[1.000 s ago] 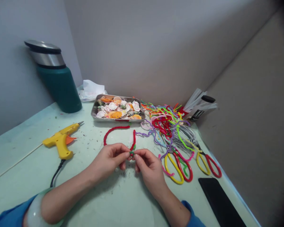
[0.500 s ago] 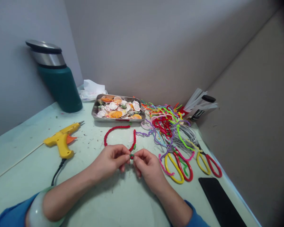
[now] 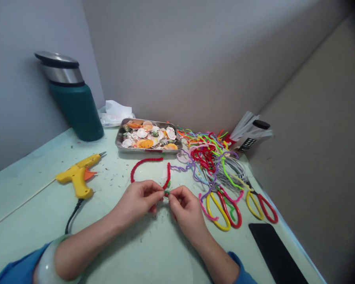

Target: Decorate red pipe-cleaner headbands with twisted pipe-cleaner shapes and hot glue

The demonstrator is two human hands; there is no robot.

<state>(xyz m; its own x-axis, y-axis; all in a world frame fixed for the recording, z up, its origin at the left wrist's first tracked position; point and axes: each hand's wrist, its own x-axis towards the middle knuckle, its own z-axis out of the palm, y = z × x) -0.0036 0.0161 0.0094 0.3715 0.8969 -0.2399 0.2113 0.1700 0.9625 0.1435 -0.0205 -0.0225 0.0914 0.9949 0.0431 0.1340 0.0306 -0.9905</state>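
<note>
A red pipe cleaner (image 3: 133, 170) curves in an open loop on the table in front of me, with a bit of green where it meets my fingers. My left hand (image 3: 142, 199) pinches it from the left, thumb against forefinger. From the other side my right hand (image 3: 185, 205) pinches at the same spot, its fingertips almost touching the left ones. Between the two pinches a small red and green piece shows; how the two colours join is too small to make out.
A yellow glue gun (image 3: 81, 175) lies left, a green bottle (image 3: 77, 110) behind it. Shells fill a metal tray (image 3: 140, 151). Right are tangled pipe cleaners (image 3: 204, 157), yellow-red scissors (image 3: 225, 213), another pair of scissors (image 3: 262, 207) and a black flat object (image 3: 275, 252).
My fingertips have drawn slightly apart, the right ones shifting a little to the right, so more of the red and green piece shows. Both hands still pinch. The view has shifted slightly.
</note>
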